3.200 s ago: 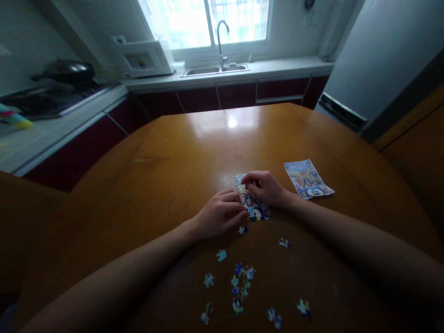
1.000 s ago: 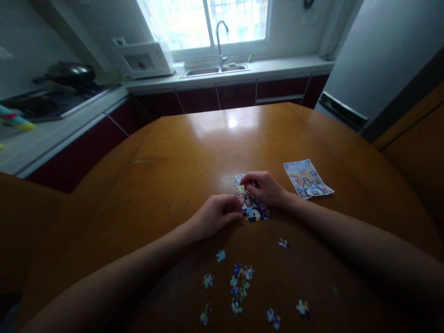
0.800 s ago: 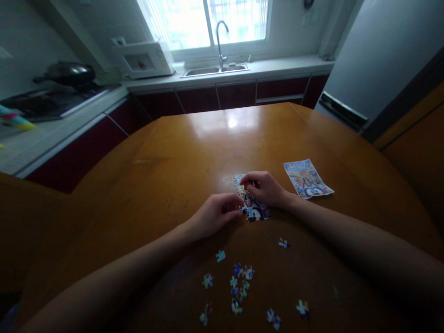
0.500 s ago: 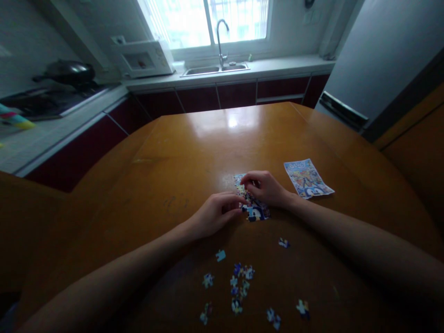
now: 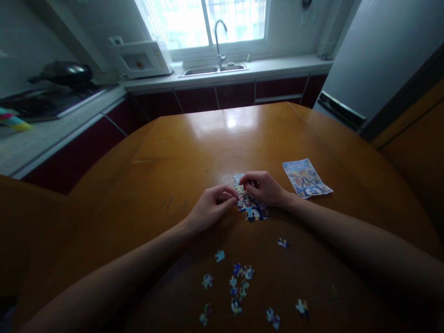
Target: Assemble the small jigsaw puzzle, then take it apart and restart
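Observation:
A partly assembled jigsaw puzzle [image 5: 255, 213] lies on the wooden table, with a blue cartoon face along its near edge. At its left edge is my left hand [image 5: 211, 206], thumb and forefinger brought together; what is between them, if anything, is hidden. My right hand [image 5: 265, 187] rests over the puzzle's upper right part, fingers curled in and their tips close together. Whether those fingers pinch a piece cannot be made out. Nearer to me lie several loose puzzle pieces, among them a light blue piece [image 5: 219, 255] and a dark-and-white piece [image 5: 283, 242].
A printed picture sheet [image 5: 305, 178] lies right of the puzzle. More loose pieces, such as a piece [image 5: 273, 318] and another [image 5: 302, 307], lie at the near side of the table [image 5: 194, 152]. Behind stand a counter with a sink [image 5: 201, 71], a microwave [image 5: 142, 60] and a fridge [image 5: 378, 60].
My left hand has drawn slightly left and away from the puzzle, uncovering more of its left part. My right hand stays nearly in place. The view has shifted slightly.

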The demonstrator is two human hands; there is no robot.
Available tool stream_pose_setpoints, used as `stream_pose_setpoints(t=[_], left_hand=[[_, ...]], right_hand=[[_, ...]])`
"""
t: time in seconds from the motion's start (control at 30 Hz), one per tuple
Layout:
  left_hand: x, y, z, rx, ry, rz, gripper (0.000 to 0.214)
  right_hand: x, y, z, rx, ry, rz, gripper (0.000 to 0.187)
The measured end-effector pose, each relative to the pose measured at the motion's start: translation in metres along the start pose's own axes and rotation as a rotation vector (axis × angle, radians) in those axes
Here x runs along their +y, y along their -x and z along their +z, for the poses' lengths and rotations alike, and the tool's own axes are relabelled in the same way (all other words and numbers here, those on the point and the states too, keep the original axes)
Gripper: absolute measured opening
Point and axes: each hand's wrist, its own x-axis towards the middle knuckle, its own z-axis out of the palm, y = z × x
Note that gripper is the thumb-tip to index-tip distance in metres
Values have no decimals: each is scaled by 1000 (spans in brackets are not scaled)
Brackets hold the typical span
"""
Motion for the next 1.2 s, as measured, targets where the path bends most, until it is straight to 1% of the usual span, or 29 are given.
stream_pose_setpoints(t=[0.13,0.3,0.37,0.47,0.57,0.7,0.83,0.93,1.03,1.2], left_hand=[[-2,-1,0,4,26,1,20],[-2,0,1,22,-112,50,23],[-2,1,3,37,-130,69,22],[-2,3,5,19,-172,167,21],[-5,5,7,-15,-277,287,17],[-9,6,6,7,-398,343,13],[-9,3,5,-27,-483,395,13],[-11,2,4,-46,-516,410,13],[-12,2,4,-56,-536,391,13],[-9,3,4,-104,-552,380,11]], right_hand=[[1,0,0,1,3,-8,18],[2,1,0,8,5,-11,18],[3,1,1,10,5,-15,18],[2,0,1,6,6,-28,18],[2,0,1,8,6,-26,19],[2,0,1,8,11,-21,18],[3,0,1,11,8,-29,18],[2,0,1,9,7,-14,18],[2,0,0,0,3,-5,19],[1,0,0,3,1,-11,18]])
